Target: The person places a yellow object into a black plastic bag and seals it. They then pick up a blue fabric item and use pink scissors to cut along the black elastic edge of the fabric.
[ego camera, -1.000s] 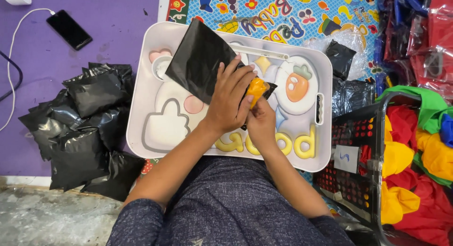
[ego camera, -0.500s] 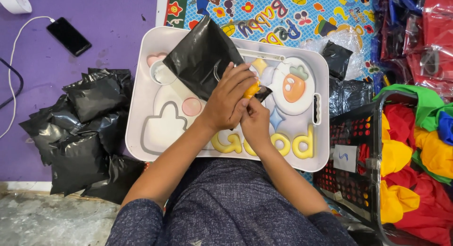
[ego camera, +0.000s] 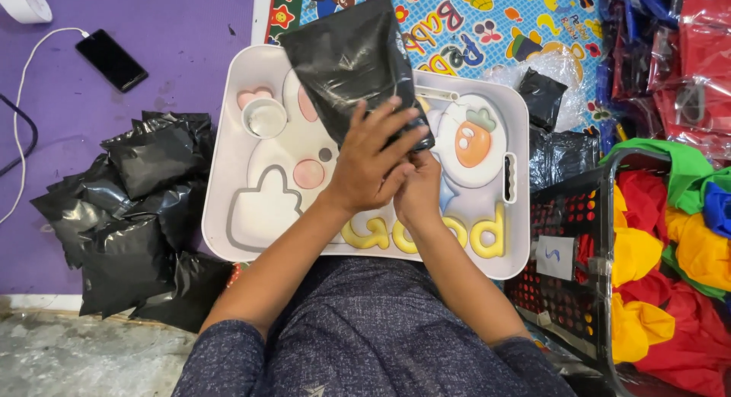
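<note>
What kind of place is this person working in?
Probably a small home packing spot on the floor: a pile of filled black bags, a crate of coloured garments, and both hands, left hand on top, closing a black bag over a tray.

The pouch [ego camera: 346,58] under the left hand [ego camera: 371,165] is glossy black. The tray [ego camera: 236,138] beneath it is white, with pale pink ovals, an orange carrot figure with a green top, and yellow letters along its near edge. The heap of bags [ego camera: 129,214] is black, lying on a purple floor [ego camera: 167,47]. The mat [ego camera: 472,24] is blue with many-coloured cartoon shapes. The basket [ego camera: 567,222] is black, holding red, yellow, green and blue cloth [ego camera: 685,237]. The phone [ego camera: 111,60] is black with a white cable [ego camera: 15,138].
</note>
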